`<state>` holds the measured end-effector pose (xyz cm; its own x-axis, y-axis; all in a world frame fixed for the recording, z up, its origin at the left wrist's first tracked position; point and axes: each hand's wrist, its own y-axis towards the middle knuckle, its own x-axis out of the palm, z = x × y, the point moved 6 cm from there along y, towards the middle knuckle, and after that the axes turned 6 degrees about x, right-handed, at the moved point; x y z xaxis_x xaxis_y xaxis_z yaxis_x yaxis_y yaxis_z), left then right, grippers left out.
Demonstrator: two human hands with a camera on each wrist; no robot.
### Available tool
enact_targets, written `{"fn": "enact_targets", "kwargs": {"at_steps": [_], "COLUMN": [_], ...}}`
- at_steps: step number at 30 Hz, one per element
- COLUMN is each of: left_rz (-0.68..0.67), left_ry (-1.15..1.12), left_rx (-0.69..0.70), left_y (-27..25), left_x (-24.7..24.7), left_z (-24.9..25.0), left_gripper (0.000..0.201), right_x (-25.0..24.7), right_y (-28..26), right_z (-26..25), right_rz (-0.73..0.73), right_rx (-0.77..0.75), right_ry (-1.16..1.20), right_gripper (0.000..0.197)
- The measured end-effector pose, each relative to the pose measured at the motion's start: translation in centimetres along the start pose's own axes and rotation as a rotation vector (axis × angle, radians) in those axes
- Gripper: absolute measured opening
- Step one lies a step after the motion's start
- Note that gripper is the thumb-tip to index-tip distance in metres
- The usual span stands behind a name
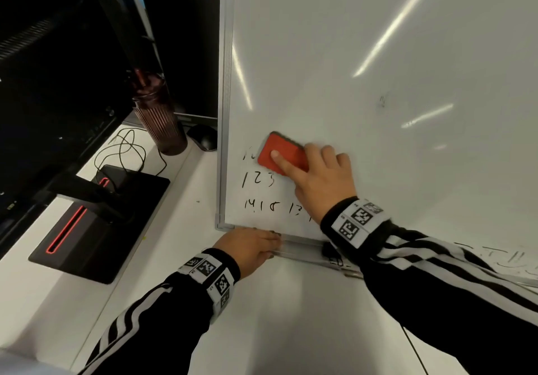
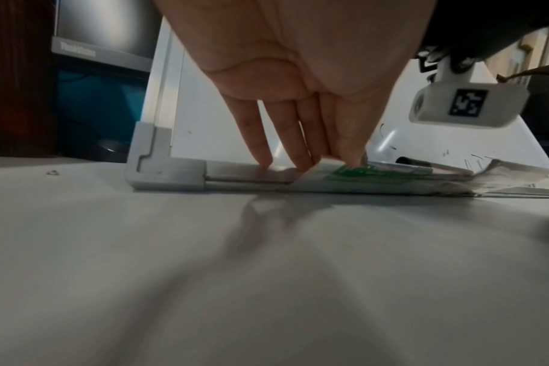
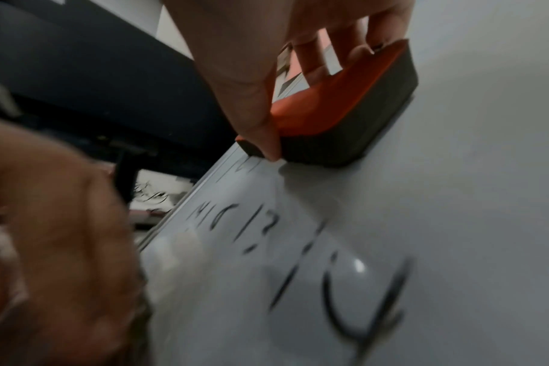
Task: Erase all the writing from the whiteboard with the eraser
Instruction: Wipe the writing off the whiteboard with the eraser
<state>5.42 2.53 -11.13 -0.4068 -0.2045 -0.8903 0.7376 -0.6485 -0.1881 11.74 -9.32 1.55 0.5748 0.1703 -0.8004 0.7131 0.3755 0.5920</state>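
Note:
A whiteboard [image 1: 364, 54] stands upright on a white desk. Black handwritten numbers [image 1: 257, 178] remain in rows at its lower left corner. My right hand [image 1: 317, 176] grips a red eraser [image 1: 281, 153] with a dark felt base [image 3: 345, 138] and presses it flat on the board over the top row of numbers [image 3: 245, 168]. My left hand [image 1: 250, 246] rests with straight fingers [image 2: 260, 148] on the board's bottom tray [image 2: 251, 173] near the grey corner piece [image 2: 160, 168].
A marker [image 2: 423, 164] and a green-labelled packet [image 2: 361, 173] lie on the tray. To the left stand a dark monitor [image 1: 58, 83], its black base [image 1: 96, 223], a ribbed brown tumbler [image 1: 160, 124], a mouse [image 1: 203, 137] and a loose cable [image 1: 125, 150].

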Motion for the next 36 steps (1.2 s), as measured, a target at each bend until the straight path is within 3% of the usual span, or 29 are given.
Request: {"fn": "enact_targets", "kwargs": {"at_steps": [4, 10, 15, 18, 27, 33, 36], "left_rz": [0.000, 0.012, 0.018, 0.013, 0.008, 0.033, 0.032], "left_ry": [-0.005, -0.013, -0.024, 0.004, 0.016, -0.002, 0.008], "left_rx": [0.009, -0.002, -0.017, -0.040, -0.035, -0.033, -0.030], "left_y": [0.0, -0.1, -0.9, -1.2, -1.1, -1.2, -1.4], "left_x": [-0.1, 0.0, 0.3, 0.0, -0.6, -0.4, -0.3], "left_z": [0.1, -0.3, -1.0, -1.2, -1.2, -0.7, -0.7], "left_gripper": [0.039, 0.040, 0.053, 0.041, 0.039, 0.038, 0.039], "right_x": [0.9, -0.6, 0.9, 1.2, -0.2, 2.2, 2.3], "right_y": [-1.5, -1.6, 1.1, 1.8, -2.9, -1.2, -1.4], "right_z": [-0.8, 1.4, -2.9, -4.2, 1.0, -4.6, -4.6], "right_rz": [-0.070, -0.032, -0.082, -0.112, -0.057, -0.137, -0.147], "right_rx": [-0.102, -0.053, -0.086, -0.105, -0.063, -0.138, -0.157], "right_ry": [-0.009, -0.035, 0.007, 0.014, -0.045, 0.000, -0.002], "right_gripper": [0.067, 0.073, 0.070, 0.068, 0.070, 0.065, 0.064]}}
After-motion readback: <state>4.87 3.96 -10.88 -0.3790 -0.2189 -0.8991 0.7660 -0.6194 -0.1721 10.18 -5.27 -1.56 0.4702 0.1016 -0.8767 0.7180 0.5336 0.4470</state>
